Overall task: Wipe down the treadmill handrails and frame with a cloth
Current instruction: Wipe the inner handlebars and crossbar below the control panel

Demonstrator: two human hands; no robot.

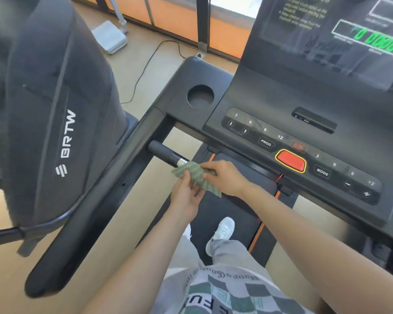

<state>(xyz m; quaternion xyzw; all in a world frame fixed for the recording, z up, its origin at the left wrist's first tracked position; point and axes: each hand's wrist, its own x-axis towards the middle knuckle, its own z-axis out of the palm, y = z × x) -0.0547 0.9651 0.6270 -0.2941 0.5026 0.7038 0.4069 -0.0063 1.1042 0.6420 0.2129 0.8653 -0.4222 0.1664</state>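
Observation:
A green patterned cloth [196, 175] is held between both hands at the inner end of a short black grip bar [163, 152] with a silver band, which sticks out from the treadmill's left handrail [95, 200]. My left hand [186, 196] pinches the cloth's lower edge from underneath. My right hand [225, 175] presses on the cloth from above. The cloth covers the bar's tip. The black console [304, 123] with a red stop button [291, 160] lies to the right.
A neighbouring black machine marked BRTW [55, 109] stands close on the left. A cup holder hole [200, 96] sits in the console's corner. A white floor pedal [110, 37] and a black cable [145, 64] lie on the beige floor. My shoes stand on the belt [225, 223].

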